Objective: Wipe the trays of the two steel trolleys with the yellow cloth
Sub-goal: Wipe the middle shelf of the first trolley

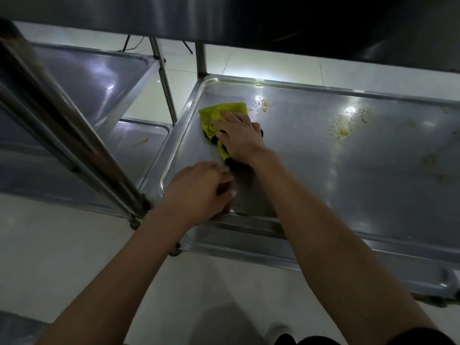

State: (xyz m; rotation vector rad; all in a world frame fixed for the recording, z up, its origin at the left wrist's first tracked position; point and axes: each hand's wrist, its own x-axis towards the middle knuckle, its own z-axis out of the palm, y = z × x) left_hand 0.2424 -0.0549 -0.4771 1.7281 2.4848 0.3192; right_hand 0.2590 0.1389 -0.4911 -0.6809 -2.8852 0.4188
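Note:
The yellow cloth (219, 114) lies on the middle tray (348, 155) of the right steel trolley, near its far left corner. My right hand (239, 138) presses flat on the cloth with straight fingers. My left hand (199, 192) grips the tray's near left rim, thumb curled over the edge. Yellowish food smears (346, 128) mark the tray to the right of the cloth, and a smaller spot (263, 104) sits just beyond it. The left trolley's tray (82, 78) stands beside, with a lower tray (139, 143) carrying a small yellow stain.
An upper tray's underside (174, 13) hangs overhead, close to the camera. Steel posts (69, 130) of the left trolley cross the left foreground. A lower tray rim (249, 252) juts out below my arms. Pale tiled floor (74, 257) surrounds the trolleys.

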